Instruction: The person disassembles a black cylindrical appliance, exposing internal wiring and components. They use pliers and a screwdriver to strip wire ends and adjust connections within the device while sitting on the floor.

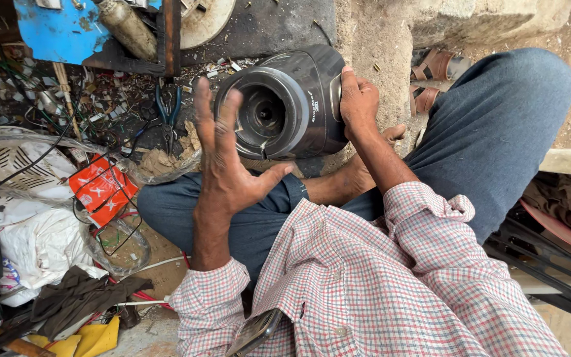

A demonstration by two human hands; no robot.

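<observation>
Left hand point(223, 165) raised, fingers point(216, 122) spread (palm open), right hand point(358, 102) clamped flat, forearm extended

We see an orange-red printed packet point(102, 188) inside clear plastic wrap point(127, 231), on the ground at our left.

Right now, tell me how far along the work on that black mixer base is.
Done: the black plastic mixer base has no jar on it and lies tipped on its side, with its round coupling socket facing the camera. In hand: the right hand grips its side, while the left hand is raised open in front, not touching. Left: the blue-handled pliers lie unused on the littered ground and the casing looks closed.
</observation>
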